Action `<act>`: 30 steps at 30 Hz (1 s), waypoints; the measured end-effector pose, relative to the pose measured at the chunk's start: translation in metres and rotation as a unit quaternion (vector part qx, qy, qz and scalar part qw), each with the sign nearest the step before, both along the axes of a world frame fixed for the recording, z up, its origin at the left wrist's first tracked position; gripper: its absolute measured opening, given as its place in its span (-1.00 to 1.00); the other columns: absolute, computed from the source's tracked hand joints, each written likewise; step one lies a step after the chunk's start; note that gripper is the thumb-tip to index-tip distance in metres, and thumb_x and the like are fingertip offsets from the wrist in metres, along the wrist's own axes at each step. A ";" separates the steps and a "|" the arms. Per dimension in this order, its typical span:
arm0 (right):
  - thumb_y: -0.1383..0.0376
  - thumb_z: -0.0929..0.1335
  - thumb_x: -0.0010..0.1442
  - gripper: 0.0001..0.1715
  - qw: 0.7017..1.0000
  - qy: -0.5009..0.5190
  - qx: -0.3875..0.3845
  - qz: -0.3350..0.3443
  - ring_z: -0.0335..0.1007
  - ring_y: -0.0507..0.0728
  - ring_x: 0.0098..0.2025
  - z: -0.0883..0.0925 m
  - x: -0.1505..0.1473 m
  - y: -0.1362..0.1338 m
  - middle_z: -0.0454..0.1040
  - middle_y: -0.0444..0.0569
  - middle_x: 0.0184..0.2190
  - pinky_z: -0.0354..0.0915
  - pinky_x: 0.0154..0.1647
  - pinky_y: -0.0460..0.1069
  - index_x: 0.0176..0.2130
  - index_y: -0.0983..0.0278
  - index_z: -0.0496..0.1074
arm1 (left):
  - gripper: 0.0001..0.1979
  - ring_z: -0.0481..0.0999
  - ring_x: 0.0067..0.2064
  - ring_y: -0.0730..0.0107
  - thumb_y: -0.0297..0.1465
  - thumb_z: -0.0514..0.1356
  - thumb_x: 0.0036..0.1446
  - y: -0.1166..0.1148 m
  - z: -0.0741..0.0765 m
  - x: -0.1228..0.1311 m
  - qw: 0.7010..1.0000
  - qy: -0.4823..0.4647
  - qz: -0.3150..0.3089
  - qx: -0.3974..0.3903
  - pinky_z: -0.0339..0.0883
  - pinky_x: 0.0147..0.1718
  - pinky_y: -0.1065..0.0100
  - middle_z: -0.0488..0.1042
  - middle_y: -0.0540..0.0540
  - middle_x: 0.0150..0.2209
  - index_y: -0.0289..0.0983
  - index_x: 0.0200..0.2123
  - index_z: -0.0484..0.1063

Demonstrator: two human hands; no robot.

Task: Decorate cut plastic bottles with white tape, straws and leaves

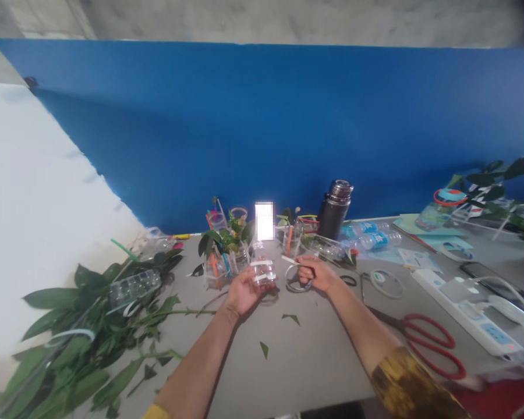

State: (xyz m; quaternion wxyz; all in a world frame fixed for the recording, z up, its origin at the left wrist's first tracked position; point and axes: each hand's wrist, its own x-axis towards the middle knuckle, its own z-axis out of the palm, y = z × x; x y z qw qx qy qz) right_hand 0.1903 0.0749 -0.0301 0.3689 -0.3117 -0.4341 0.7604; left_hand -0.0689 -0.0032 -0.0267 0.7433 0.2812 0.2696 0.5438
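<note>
Gripping clear plastic bottle point(262, 270) w/ white tape bands in curled left hand point(244, 293); pinching thin white strip point(290, 261) in closed right hand point(313, 274) just beside bottle; holding both above grey bench point(314, 372); green leafy branches point(78, 343) lying left, red-handled scissors point(428, 344) lying right.

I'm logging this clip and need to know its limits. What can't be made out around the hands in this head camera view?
Top of the clear plastic bottle: lost in the head view behind a bright white patch.
What the right hand grips: covered by its fingers; only a white loop shows.
Red item at lower right: blurred and cut off by the frame edge.
Labels on the water bottles: too small to read.
</note>
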 end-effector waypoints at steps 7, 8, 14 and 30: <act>-0.03 0.64 -0.07 -0.47 0.999 0.023 0.046 -0.009 -0.16 -0.05 -0.64 0.004 -0.002 -0.005 0.04 -0.41 -0.77 0.07 -0.50 -0.06 -0.26 0.21 0.50 | -0.52 0.71 -0.11 0.05 -0.39 0.44 0.11 -0.001 0.000 0.005 0.997 0.049 0.053 -0.015 0.59 -0.11 0.13 0.67 -0.33 -0.03 -0.34 0.11 0.54; -0.03 0.64 -0.08 -0.47 0.998 0.016 0.056 -0.009 -0.14 -0.05 -0.65 0.004 -0.003 -0.006 0.06 -0.40 -0.76 0.10 -0.49 -0.06 -0.28 0.21 0.50 | -0.51 0.71 -0.13 0.07 -0.42 0.43 0.11 -0.001 0.001 0.006 0.997 0.046 0.057 -0.018 0.59 -0.12 0.14 0.67 -0.30 -0.04 -0.33 0.12 0.54; 0.00 0.58 0.03 -0.58 0.970 -0.135 0.197 -0.055 0.20 -0.01 -0.55 0.007 -0.007 -0.010 0.37 -0.24 -0.57 0.21 -0.40 -0.04 -0.29 0.25 0.56 | -0.41 0.70 -0.19 0.10 -0.48 0.36 0.07 -0.004 0.007 0.009 0.998 0.020 0.054 -0.024 0.58 -0.20 0.19 0.69 -0.27 -0.12 -0.34 0.21 0.47; -0.07 0.51 0.14 -0.54 0.950 -0.178 0.242 -0.086 0.25 0.04 -0.49 0.028 -0.016 -0.030 0.44 -0.14 -0.53 0.18 -0.44 -0.05 -0.23 0.26 0.61 | -0.39 0.69 -0.07 -0.03 -0.34 0.31 0.19 0.003 -0.004 0.003 0.999 -0.040 0.011 0.000 0.53 -0.09 0.05 0.67 -0.33 0.00 -0.33 0.30 0.42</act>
